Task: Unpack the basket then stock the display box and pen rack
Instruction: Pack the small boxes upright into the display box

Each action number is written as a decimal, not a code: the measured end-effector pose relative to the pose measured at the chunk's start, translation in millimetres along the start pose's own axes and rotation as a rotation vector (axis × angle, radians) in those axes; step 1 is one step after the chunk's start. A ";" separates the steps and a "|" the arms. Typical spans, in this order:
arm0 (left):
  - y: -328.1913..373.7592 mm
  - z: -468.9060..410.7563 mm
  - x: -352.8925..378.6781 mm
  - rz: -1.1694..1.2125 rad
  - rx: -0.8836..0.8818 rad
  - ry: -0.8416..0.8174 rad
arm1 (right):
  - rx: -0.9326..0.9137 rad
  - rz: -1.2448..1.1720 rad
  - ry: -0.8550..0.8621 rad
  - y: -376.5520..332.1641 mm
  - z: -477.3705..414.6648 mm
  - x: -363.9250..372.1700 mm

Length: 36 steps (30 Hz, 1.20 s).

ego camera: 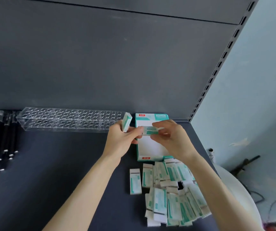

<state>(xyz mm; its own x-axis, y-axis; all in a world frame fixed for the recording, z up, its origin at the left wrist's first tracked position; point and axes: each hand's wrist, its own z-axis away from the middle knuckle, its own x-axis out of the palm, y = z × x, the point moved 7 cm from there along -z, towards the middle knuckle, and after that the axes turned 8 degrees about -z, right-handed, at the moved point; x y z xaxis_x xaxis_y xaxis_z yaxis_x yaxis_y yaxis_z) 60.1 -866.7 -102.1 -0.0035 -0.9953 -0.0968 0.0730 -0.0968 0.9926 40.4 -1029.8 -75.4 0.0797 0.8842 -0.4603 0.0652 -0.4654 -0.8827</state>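
A white and teal display box (150, 147) lies open on the dark shelf, its inside bare white. Over it my right hand (172, 139) pinches a small white and teal eraser (151, 130) by its right end. My left hand (122, 139) touches that eraser's left end and also holds a second eraser (127, 121) upright between its fingers. A clear pen rack (67, 118) with several rows of holes stands along the back wall to the left. Several loose erasers (168, 190) lie in a pile in front of the box.
Several black pens (0, 139) lie at the far left of the shelf. A white round object (238, 189) sits beyond the shelf's right edge, near a slotted upright (217, 67). The dark shelf (50, 164) spreads between pens and erasers.
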 end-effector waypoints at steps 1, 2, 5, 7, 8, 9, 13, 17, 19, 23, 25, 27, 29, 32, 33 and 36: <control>-0.2 -1.3 1.1 -0.026 0.003 0.001 | -0.028 0.061 0.003 -0.6 -4.8 -1.7; -1.1 -1.8 1.5 -0.062 0.003 0.008 | -0.057 0.111 0.011 -0.9 -10.1 -3.4; -12.5 -1.2 0.5 -0.189 -0.076 0.030 | -0.099 0.239 0.036 1.3 -27.0 -6.5; -20.5 0.8 1.1 -0.144 -0.140 0.029 | -0.094 0.267 0.023 6.3 -36.9 -4.7; -22.3 1.6 1.8 -0.109 -0.148 0.034 | -0.095 0.280 0.017 8.4 -41.1 -2.8; -22.6 2.7 2.0 -0.098 -0.138 0.047 | -0.104 0.292 0.011 9.9 -44.7 -0.6; -24.8 6.1 2.1 -0.159 -0.039 0.078 | -0.143 0.329 -0.022 13.2 -51.2 9.5; -26.9 4.9 -2.5 -0.170 -0.010 0.109 | -0.177 0.348 -0.081 16.8 -50.4 17.3; -27.3 4.4 -3.2 -0.154 -0.012 0.116 | -0.181 0.371 -0.092 19.5 -51.6 18.8; -24.6 5.6 -0.6 -0.112 0.011 0.092 | -0.190 0.410 -0.080 23.5 -52.7 19.5; -22.6 6.4 -0.4 -0.098 0.031 0.086 | -0.190 0.430 -0.075 25.5 -53.5 19.2; -21.0 6.6 0.2 -0.097 0.055 0.068 | -0.199 0.421 -0.067 25.3 -54.5 19.0; -21.7 6.6 0.4 -0.094 0.069 0.051 | -0.224 0.418 -0.060 23.8 -54.6 19.9; -21.7 7.4 -0.8 -0.087 0.076 0.059 | -0.255 0.428 -0.057 23.2 -52.9 20.3; -21.0 7.7 -2.0 -0.080 0.081 0.075 | -0.257 0.434 -0.060 23.1 -52.4 20.3; -17.9 8.1 -6.4 -0.056 0.113 0.132 | -0.230 0.455 -0.105 24.3 -52.9 21.8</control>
<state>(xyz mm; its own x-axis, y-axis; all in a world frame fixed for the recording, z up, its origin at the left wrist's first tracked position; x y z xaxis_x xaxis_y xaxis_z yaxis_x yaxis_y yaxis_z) 50.7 -858.7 -118.7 0.1268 -0.9799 -0.1540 -0.0360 -0.1597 0.9865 96.3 -1024.0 -101.9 0.0517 0.5841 -0.8101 0.2647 -0.7901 -0.5528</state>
